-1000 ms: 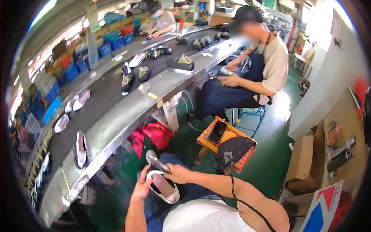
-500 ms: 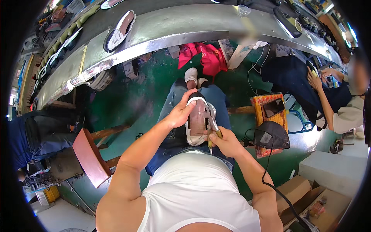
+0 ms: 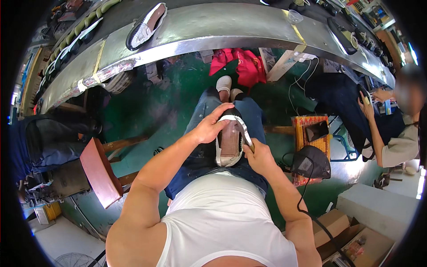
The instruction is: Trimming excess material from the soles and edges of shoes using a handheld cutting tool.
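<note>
An unfinished shoe lies sole side up across my lap, its brown insole framed by a white and black upper. At its far end, my left hand is closed around the shoe's left edge, with the thumb on the white rim. My right hand is wrapped around the handles of a pair of pliers at the shoe's right side. Most of the handles are hidden by my fingers. The pliers' head lies along the shoe's right edge, where metal and white upper are hard to tell apart.
A metal-edged bench curves ahead, bearing another unfinished shoe and a clear cup. A wooden stool stands left. On the right are a stool with a woven mat, a black bag and a seated co-worker.
My right hand has moved slightly forward and right, and the pliers have turned so that their handles show less. My left hand still grips the shoe's far end. The view has shifted slightly.
</note>
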Tool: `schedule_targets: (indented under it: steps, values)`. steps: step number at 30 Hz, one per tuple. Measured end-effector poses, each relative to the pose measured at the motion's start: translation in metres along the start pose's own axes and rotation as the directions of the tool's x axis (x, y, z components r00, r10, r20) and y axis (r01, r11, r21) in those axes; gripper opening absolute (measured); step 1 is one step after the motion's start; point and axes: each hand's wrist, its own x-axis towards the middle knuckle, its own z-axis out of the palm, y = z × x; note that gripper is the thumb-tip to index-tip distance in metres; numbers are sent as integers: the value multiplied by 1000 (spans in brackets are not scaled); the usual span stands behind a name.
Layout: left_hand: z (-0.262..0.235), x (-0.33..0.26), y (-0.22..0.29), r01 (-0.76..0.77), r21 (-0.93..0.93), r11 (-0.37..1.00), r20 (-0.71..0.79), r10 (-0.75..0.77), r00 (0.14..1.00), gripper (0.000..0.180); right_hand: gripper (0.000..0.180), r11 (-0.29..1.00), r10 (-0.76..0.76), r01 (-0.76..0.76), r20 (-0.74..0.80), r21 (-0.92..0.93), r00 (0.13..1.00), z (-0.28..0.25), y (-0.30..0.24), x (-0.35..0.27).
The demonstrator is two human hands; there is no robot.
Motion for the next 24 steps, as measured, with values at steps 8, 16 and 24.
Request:
schedule_targets:
  steps: [8, 16, 24]
  values:
    - [27, 1, 20, 182, -371, 911, -41, -212, 976, 45, 22, 959, 95, -94, -10, -268, 995, -6, -31, -28]
    - [19, 11, 5, 139, -214, 967, -119, -167, 979, 43, 27, 969, 181, -208, 191, 135, 965, -48, -37, -29]
    - [48, -20, -22, 325, 178, 929, -160, -299, 941, 64, 25, 934, 266, -297, 170, 197, 949, -50, -3, -12]
